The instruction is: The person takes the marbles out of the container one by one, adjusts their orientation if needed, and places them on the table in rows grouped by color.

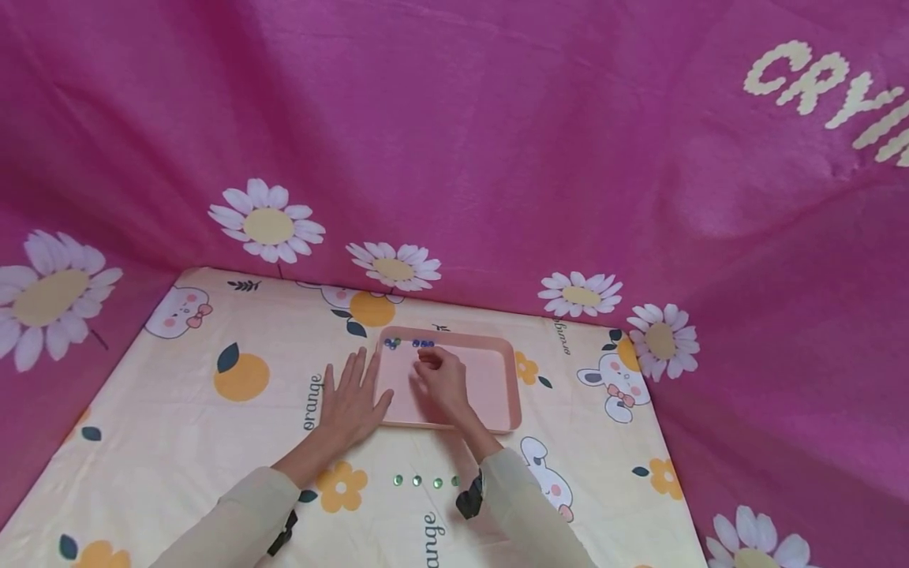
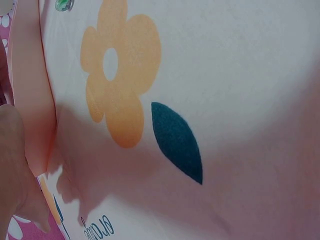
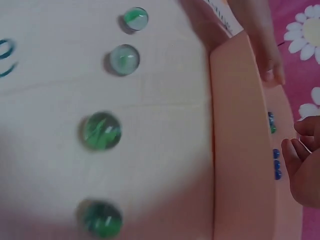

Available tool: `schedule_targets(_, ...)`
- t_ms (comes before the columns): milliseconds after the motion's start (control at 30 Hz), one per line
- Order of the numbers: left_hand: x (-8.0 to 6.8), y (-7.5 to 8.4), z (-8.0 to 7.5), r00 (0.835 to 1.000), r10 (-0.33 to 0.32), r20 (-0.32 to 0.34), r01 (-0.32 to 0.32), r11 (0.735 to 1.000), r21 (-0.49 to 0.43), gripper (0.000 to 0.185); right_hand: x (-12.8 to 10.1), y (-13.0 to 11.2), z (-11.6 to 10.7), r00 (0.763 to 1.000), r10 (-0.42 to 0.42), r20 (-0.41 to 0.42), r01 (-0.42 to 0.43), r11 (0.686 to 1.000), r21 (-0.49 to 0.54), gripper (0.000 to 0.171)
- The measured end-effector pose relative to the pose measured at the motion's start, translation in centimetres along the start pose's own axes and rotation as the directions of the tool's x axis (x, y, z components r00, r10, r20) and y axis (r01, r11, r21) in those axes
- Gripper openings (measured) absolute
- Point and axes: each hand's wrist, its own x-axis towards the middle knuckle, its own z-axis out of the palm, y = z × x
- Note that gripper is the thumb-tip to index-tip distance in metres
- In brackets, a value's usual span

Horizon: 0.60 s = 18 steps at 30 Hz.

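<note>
Hovering inside the pink tray (image 1: 497, 394), the right hand (image 1: 443, 383) has its fingers (image 1: 428, 359) curled inward, tips bunched close together; whether a marble sits between them cannot be told. Just beyond those fingertips lie the blue marbles (image 1: 423, 344), strung along the tray's far wall, with a second small cluster (image 1: 391, 343) further to the left of the fingers. The row's long axis runs left to right, parallel to that wall. The right hand is the nearer of the two to this row.

The left hand (image 1: 350, 402) lies flat on the tablecloth (image 1: 213, 442), fingers straight and spread, its thumb side touching the tray's left rim.

Behind both wrists, on the near side of the tray, four green marbles (image 1: 426, 480) form a line on the cloth, also running left to right, apart from the tray.

Readable writing: "orange" printed on the cloth just left of the left hand, and large letters "CRYI" on the magenta backdrop (image 1: 497, 158), cut off by the frame edge.
</note>
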Motion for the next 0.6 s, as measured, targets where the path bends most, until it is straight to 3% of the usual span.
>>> schedule_targets(333, 0.0, 0.0, -0.1, 1.0, 0.001, -0.006, -0.001, 1.0, 0.03, 0.082, 1.7, 0.2, 3.2, 0.997, 0.078, 0.0, -0.078, 0.996, -0.034, 0.021)
schedule_targets(600, -0.1, 0.1, -0.3, 1.0, 0.006, -0.013, -0.006, 1.0, 0.02, 0.08, 2.6, -0.6, 4.6, 0.997, 0.034, -0.063, -0.042, 0.99, -0.136, 0.022)
